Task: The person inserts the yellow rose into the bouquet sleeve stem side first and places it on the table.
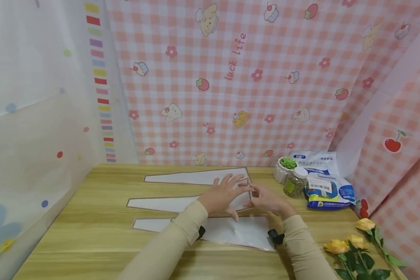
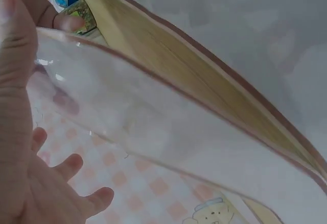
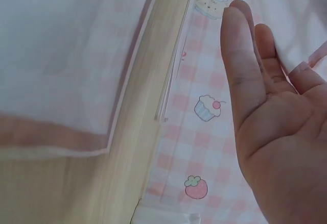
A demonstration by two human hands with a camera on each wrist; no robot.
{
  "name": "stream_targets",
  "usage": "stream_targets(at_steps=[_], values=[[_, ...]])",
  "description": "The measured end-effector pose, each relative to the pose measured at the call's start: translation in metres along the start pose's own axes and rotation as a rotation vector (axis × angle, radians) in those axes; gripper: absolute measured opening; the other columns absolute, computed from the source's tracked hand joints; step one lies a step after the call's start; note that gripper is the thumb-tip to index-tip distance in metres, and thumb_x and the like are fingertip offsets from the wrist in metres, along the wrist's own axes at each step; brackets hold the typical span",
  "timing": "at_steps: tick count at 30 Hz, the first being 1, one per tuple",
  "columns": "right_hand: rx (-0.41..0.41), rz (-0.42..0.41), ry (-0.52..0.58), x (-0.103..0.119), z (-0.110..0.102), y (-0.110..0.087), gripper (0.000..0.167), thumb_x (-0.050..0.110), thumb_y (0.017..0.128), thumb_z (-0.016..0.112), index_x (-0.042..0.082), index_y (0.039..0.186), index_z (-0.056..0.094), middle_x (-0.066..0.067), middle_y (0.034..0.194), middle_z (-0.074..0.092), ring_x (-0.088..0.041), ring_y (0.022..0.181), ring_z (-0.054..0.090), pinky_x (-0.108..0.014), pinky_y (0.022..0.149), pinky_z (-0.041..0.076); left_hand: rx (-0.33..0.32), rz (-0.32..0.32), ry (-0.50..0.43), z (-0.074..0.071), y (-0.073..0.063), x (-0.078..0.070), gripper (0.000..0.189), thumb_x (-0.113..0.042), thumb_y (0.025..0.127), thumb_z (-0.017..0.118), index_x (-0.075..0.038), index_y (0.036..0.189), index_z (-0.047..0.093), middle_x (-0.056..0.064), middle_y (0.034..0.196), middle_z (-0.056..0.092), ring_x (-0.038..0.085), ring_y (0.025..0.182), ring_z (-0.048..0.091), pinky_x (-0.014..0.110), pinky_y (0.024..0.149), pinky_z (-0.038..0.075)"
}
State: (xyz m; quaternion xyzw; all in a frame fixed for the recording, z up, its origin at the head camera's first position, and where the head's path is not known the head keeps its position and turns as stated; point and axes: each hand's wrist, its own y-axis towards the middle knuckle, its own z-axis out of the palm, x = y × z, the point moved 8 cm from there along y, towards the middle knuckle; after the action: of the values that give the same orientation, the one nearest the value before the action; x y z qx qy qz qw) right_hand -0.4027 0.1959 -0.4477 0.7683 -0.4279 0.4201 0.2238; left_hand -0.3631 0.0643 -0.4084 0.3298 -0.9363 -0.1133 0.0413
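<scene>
Three tapered white flower sleeves with brown borders lie on the table: the far sleeve (image 1: pixel 203 177), the middle sleeve (image 1: pixel 161 203) and the near sleeve (image 1: pixel 238 232). The wide right end of the middle one is raised between both hands. My right hand (image 1: pixel 269 200) holds its edge there, the index finger bent at the film and the other fingers stretched out (image 3: pixel 242 71). Over the sleeve my left hand (image 1: pixel 221 197) has its fingers spread and its thumb apart, index finger close to the right fingertips. Clear film (image 2: pixel 117 101) passes behind the left thumb (image 2: pixel 15 81), hiding the index finger there.
At the back right stand a potted succulent (image 1: pixel 287 165), a white-lidded jar (image 1: pixel 295 182) and blue-and-white bags (image 1: pixel 327 190). Yellow roses (image 1: pixel 337 246) lie at the front right. A checked cloth (image 1: pixel 210 97) hangs behind the wooden table (image 1: pixel 77 233).
</scene>
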Motion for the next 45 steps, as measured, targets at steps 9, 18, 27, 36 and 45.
stream_targets(at_steps=[9,18,27,36,45], values=[[0.077,-0.039,0.075,0.005,0.014,0.004,0.077,0.016,0.085,0.075,0.003,0.153,0.041,-0.018,0.159,0.037,-0.042,0.142,0.038,-0.058,0.112,0.036,0.104,-0.038,-0.075,0.014,0.001,0.004,0.093,-0.057,0.076,0.084,-0.03,0.153,0.04,0.011,0.169,0.011,0.035,0.15,0.026,0.072,0.103,0.039],[0.08,-0.006,0.139,0.005,0.02,0.007,0.078,0.01,0.087,0.074,-0.004,0.153,0.034,-0.021,0.147,0.047,-0.027,0.115,0.061,-0.035,0.091,0.053,0.101,-0.046,-0.117,0.017,-0.003,0.013,0.077,-0.047,0.086,0.077,-0.025,0.151,0.042,0.01,0.169,0.017,0.032,0.147,0.034,0.06,0.105,0.045],[0.047,0.049,0.052,0.002,0.015,0.007,0.074,0.002,0.087,0.072,-0.001,0.153,0.04,-0.008,0.091,0.065,-0.013,0.064,0.05,-0.024,0.054,0.041,0.083,-0.051,-0.034,0.015,-0.007,0.019,0.072,-0.05,0.088,0.069,-0.026,0.15,0.043,0.003,0.159,0.038,0.023,0.141,0.04,0.056,0.105,0.046],[0.016,0.009,0.05,0.004,0.01,0.006,0.057,-0.001,0.088,0.068,-0.002,0.143,0.054,-0.023,0.137,0.055,-0.013,0.07,0.055,-0.022,0.056,0.044,0.076,-0.016,0.057,0.013,-0.007,0.02,0.076,-0.053,0.09,0.07,-0.025,0.154,0.04,0.0,0.144,0.051,0.021,0.132,0.047,0.05,0.103,0.048],[0.016,0.018,0.052,-0.004,0.007,0.002,0.047,0.001,0.09,0.068,0.004,0.137,0.063,-0.017,0.129,0.062,-0.017,0.081,0.063,-0.03,0.066,0.055,0.096,-0.021,-0.084,0.019,-0.007,0.023,0.075,-0.045,0.087,0.078,-0.022,0.149,0.044,0.003,0.129,0.052,0.008,0.083,0.058,0.023,0.069,0.054]])
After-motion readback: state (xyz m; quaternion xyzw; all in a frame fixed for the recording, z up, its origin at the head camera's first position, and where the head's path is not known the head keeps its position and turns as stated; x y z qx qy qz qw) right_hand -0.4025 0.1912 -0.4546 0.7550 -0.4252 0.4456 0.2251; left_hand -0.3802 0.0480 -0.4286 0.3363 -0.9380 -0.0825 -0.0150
